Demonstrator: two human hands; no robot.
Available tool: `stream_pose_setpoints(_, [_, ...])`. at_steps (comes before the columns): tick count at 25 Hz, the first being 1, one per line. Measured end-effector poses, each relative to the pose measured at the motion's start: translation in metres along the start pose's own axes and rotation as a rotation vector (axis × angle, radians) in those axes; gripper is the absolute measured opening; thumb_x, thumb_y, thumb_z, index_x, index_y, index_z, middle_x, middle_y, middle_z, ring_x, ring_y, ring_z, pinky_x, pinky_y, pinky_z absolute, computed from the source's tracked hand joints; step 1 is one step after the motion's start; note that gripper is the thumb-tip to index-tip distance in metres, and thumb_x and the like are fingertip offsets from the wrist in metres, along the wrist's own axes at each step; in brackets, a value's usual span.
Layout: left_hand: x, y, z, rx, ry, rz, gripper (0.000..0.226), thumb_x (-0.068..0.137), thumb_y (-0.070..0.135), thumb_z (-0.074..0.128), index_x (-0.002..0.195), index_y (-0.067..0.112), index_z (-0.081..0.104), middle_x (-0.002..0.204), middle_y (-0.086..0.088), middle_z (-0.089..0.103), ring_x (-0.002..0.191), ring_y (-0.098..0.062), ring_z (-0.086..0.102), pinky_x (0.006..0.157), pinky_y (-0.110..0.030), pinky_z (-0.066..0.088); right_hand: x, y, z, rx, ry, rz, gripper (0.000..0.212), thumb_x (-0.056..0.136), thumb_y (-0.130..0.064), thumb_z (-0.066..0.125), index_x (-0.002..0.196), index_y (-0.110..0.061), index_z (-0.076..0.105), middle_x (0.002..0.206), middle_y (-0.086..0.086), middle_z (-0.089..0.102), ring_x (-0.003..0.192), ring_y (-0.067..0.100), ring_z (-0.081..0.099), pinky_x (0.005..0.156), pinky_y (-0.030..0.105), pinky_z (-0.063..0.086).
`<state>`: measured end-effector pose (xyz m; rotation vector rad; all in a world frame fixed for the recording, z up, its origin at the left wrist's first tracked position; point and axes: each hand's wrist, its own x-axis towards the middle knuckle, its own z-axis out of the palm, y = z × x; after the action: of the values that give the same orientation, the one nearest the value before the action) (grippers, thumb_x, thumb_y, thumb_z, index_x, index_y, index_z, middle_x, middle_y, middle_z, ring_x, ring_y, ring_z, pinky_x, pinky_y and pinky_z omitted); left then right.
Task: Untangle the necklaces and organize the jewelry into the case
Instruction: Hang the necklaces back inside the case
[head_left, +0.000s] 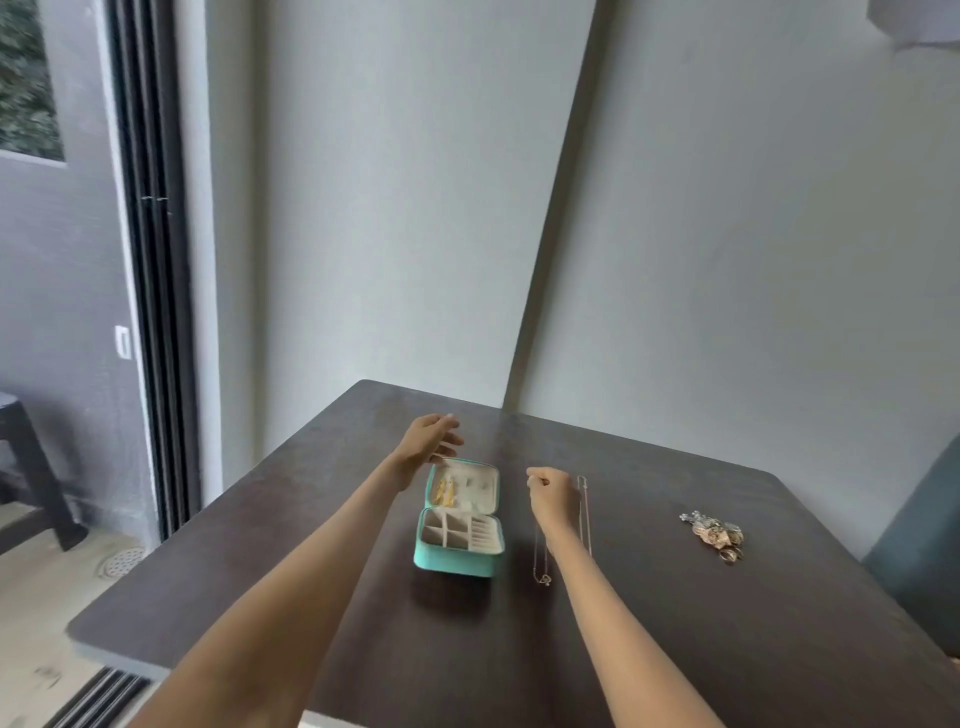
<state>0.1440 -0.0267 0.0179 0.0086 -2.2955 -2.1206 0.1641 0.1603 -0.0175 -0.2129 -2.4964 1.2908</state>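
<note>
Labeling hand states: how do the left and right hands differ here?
The left hand hovers by the far edge of the teal case lid with fingers spread and relaxed; the right hand is curled, right of the case, above a necklace on the table. Whether it pinches the chain is unclear. Both are bare and extended forward.

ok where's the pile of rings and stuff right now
In the head view, the jewelry pile lies on the dark table, far right of the open teal case.

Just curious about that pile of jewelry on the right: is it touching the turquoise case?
Apart. The head view shows the pile of jewelry lying well right of the turquoise case, with bare tabletop and the right forearm between.
</note>
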Motion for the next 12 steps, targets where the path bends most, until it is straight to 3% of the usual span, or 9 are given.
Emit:
stream_pose_setpoints(1, [0.005, 0.005, 0.012, 0.04, -0.046, 0.003, 0.02, 0.099, 0.022, 0.043, 0.103, 0.008, 0.057, 0.085, -0.007, 0.063, 0.066, -0.015, 0.055, 0.06, -0.023, 0.039, 0.004, 0.004, -0.009, -0.029, 0.04, 0.012, 0.027, 0.083, -0.003, 0.05, 0.064, -0.017, 0.064, 0.083, 0.026, 0.064, 0.081, 0.038, 0.06, 0.07, 0.036, 0.046])
stream_pose_setpoints(2, [0.01, 0.008, 0.026, 0.075, -0.087, 0.006, 0.018, 0.098, 0.019, 0.045, 0.102, 0.007, 0.059, 0.083, -0.006, 0.063, 0.065, -0.014, 0.056, 0.059, -0.021, 0.04, 0.01, 0.012, -0.02, -0.096, 0.061, 0.048, 0.021, 0.081, -0.004, 0.052, 0.077, -0.003, 0.073, 0.085, 0.026, 0.065, 0.08, 0.042, 0.059, 0.065, 0.037, 0.047])
stream_pose_setpoints(3, [0.016, 0.008, 0.041, 0.094, -0.113, 0.013, 0.018, 0.097, 0.015, 0.045, 0.103, 0.006, 0.06, 0.08, -0.004, 0.063, 0.064, -0.014, 0.056, 0.056, -0.019, 0.041, 0.015, 0.019, -0.031, -0.15, 0.085, 0.097, 0.017, 0.08, -0.005, 0.053, 0.077, 0.004, 0.067, 0.086, 0.026, 0.065, 0.081, 0.043, 0.059, 0.062, 0.038, 0.046])
stream_pose_setpoints(4, [0.021, 0.007, 0.055, 0.103, -0.119, 0.018, 0.02, 0.096, 0.011, 0.045, 0.104, 0.003, 0.062, 0.078, -0.003, 0.063, 0.063, -0.014, 0.055, 0.053, -0.016, 0.042, 0.019, 0.027, -0.041, -0.211, 0.091, 0.141, 0.021, 0.079, -0.004, 0.052, 0.064, 0.0, 0.066, 0.079, 0.025, 0.061, 0.077, 0.042, 0.057, 0.059, 0.037, 0.044])
stream_pose_setpoints(5, [0.026, 0.006, 0.069, 0.106, -0.118, 0.019, 0.023, 0.096, 0.007, 0.045, 0.107, 0.0, 0.063, 0.076, -0.003, 0.062, 0.062, -0.014, 0.055, 0.051, -0.014, 0.042, 0.024, 0.036, -0.049, -0.253, 0.093, 0.174, 0.029, 0.078, -0.002, 0.051, 0.049, -0.005, 0.047, 0.072, 0.023, 0.051, 0.07, 0.039, 0.051, 0.058, 0.035, 0.041])
stream_pose_setpoints(6, [0.032, 0.005, 0.084, 0.113, -0.126, 0.015, 0.025, 0.095, 0.005, 0.044, 0.109, -0.003, 0.062, 0.075, -0.003, 0.062, 0.06, -0.014, 0.054, 0.049, -0.013, 0.042, 0.031, 0.044, -0.056, -0.286, 0.094, 0.192, 0.034, 0.078, -0.001, 0.05, 0.045, -0.009, 0.044, 0.07, 0.018, 0.045, 0.067, 0.034, 0.046, 0.058, 0.034, 0.039])
stream_pose_setpoints(7, [0.038, 0.005, 0.097, 0.128, -0.149, 0.009, 0.027, 0.094, 0.003, 0.042, 0.111, -0.004, 0.062, 0.075, -0.003, 0.062, 0.058, -0.013, 0.055, 0.048, -0.013, 0.042, 0.039, 0.05, -0.06, -0.312, 0.098, 0.211, 0.038, 0.079, 0.0, 0.05, 0.045, -0.012, 0.038, 0.07, 0.016, 0.043, 0.066, 0.032, 0.044, 0.058, 0.032, 0.037])
stream_pose_setpoints(10, [0.059, 0.005, 0.128, 0.177, -0.228, -0.023, 0.029, 0.094, 0.001, 0.04, 0.113, -0.005, 0.06, 0.075, 0.0, 0.061, 0.046, -0.004, 0.057, 0.048, -0.015, 0.04, 0.069, 0.059, -0.058, -0.37, 0.048, 0.226, 0.034, 0.085, -0.012, 0.061, 0.055, -0.014, 0.046, 0.082, 0.021, 0.056, 0.075, 0.036, 0.056, 0.063, 0.031, 0.042])
stream_pose_setpoints(12, [0.07, 0.004, 0.14, 0.179, -0.234, -0.033, 0.03, 0.092, 0.001, 0.039, 0.112, -0.005, 0.06, 0.075, 0.0, 0.062, 0.046, -0.004, 0.056, 0.05, -0.018, 0.04, 0.081, 0.056, -0.052, -0.453, -0.035, 0.212, 0.016, 0.086, -0.021, 0.065, 0.077, -0.008, 0.065, 0.096, 0.016, 0.065, 0.09, 0.037, 0.062, 0.07, 0.032, 0.047])
